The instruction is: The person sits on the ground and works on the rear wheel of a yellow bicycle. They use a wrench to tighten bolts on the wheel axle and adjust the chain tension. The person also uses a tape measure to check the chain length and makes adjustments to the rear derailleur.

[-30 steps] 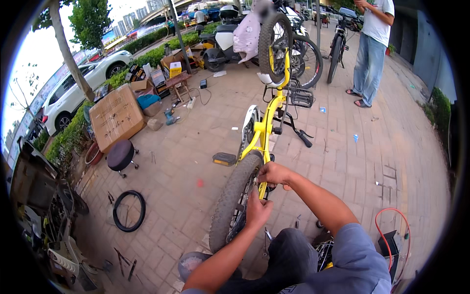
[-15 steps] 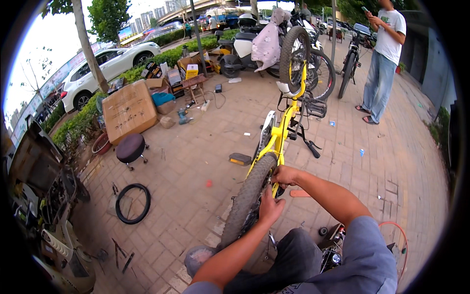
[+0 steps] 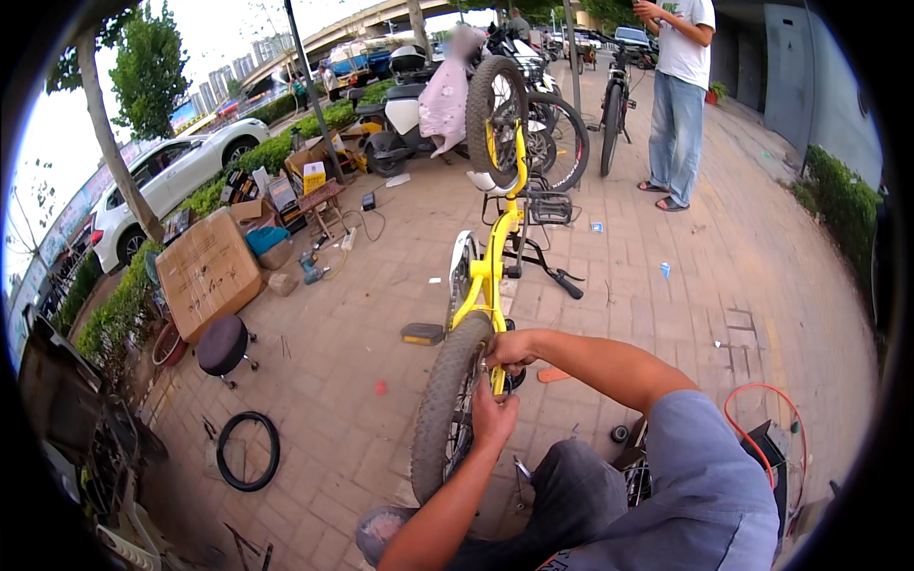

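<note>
A yellow bicycle (image 3: 488,270) stands upside down before me, one knobby-tyred wheel (image 3: 446,404) close to my legs and the other (image 3: 495,119) farther off. Beside the hub of the near wheel, on its right side, my right hand (image 3: 512,350) is closed, with the fingertips pinched by the frame. Just below it my left hand (image 3: 495,416) is closed too, thumb pointing up toward the hub. The fingertips of both hands meet around a small part there, too small and covered to name. A black pedal (image 3: 423,333) sticks out to the left.
A loose black tyre (image 3: 248,451) and a round stool (image 3: 223,344) stand to the left. Behind them are a large cardboard box (image 3: 209,274) and a power drill (image 3: 311,268). An orange hose (image 3: 759,447) curls at the right. A person (image 3: 677,105) stands at the far right.
The view has turned to the right, so the scene sits farther left and the wall and bush show more. Both hands stay at the near wheel's hub.
</note>
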{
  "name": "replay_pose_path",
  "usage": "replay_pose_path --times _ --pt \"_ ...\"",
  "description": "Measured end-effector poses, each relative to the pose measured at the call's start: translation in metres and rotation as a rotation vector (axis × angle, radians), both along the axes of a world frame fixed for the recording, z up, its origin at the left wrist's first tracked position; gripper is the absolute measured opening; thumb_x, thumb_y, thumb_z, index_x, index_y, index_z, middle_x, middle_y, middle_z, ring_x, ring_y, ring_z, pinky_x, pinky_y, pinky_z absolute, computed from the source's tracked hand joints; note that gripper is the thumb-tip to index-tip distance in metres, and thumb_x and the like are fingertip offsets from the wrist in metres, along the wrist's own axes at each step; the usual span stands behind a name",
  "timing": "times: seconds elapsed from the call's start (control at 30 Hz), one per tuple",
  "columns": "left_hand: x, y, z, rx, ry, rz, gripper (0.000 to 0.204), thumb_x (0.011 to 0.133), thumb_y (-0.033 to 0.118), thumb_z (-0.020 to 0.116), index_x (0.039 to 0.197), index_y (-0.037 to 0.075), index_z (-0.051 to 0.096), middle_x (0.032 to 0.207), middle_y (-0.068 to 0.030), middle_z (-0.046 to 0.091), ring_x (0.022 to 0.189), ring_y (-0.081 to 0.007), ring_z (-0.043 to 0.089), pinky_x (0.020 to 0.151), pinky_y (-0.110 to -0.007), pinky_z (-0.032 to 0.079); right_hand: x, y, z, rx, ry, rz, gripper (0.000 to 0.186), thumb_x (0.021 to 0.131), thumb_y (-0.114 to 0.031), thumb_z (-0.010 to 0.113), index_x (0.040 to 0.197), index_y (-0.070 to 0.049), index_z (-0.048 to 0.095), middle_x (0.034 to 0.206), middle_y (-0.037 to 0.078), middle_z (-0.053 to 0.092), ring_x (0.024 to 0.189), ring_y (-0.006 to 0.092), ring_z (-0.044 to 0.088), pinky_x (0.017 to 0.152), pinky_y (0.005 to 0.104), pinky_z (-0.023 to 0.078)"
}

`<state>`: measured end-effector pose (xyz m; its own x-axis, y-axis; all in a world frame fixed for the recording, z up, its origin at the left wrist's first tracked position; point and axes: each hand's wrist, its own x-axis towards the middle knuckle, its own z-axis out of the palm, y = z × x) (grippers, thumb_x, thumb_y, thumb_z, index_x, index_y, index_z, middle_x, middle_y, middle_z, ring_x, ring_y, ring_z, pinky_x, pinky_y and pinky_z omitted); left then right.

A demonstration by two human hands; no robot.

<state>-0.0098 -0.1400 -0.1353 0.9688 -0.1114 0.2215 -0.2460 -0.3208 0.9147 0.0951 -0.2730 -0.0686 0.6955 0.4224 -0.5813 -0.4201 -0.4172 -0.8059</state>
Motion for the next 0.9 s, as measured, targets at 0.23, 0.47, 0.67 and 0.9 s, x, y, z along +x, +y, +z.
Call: replay_pose_path --times 0.23,0.47,0.67,0.9 --pt "-0.004 -0.002 0.009 -0.042 0.013 0.000 0.065 0.072 0.005 0.059 0.130 -0.011 0.033 0.110 -0.0247 0.053 0.097 -0.0289 0.063 0.075 -0.035 0.052 0.003 0.006 0.003 -0.044 -0.012 0.007 0.014 0.081 -0.007 0.058 0.070 0.001 0.053 0.049 0.005 0.041 0.037 0.0143 0.039 0.034 0.0283 0.033" --pt "-0.004 -0.008 0.000 0.051 -0.039 0.062 0.068 0.074 0.009 0.061 0.134 -0.007 0.032 0.114 -0.0246 0.053 0.106 -0.0295 0.059 0.079 -0.037 0.052 0.004 0.002 0.004 -0.035 -0.009 0.050 0.017 0.081 -0.009 0.061 0.069 0.001 0.055 0.050 0.006 0.047 0.037 0.0143 0.043 0.035 0.0273 0.036" --pt "-0.005 -0.007 0.000 -0.008 -0.011 0.054 0.066 0.076 0.010 0.061 0.133 -0.007 0.032 0.114 -0.0241 0.053 0.103 -0.0293 0.059 0.077 -0.035 0.053 0.008 0.001 0.002 -0.061 0.010 0.074 0.017 0.083 -0.011 0.061 0.072 0.002 0.056 0.053 0.007 0.051 0.039 0.0147 0.047 0.035 0.0272 0.039" --pt "-0.007 -0.008 0.009 0.005 0.008 0.051 0.076 0.072 0.013 0.062 0.136 -0.009 0.027 0.118 -0.0263 0.045 0.089 -0.0300 0.059 0.080 -0.039 0.048 0.009 0.000 0.005 -0.083 0.024 0.121 0.015 0.085 -0.014 0.060 0.081 0.000 0.060 0.058 0.007 0.056 0.042 0.0145 0.052 0.038 0.0278 0.044"
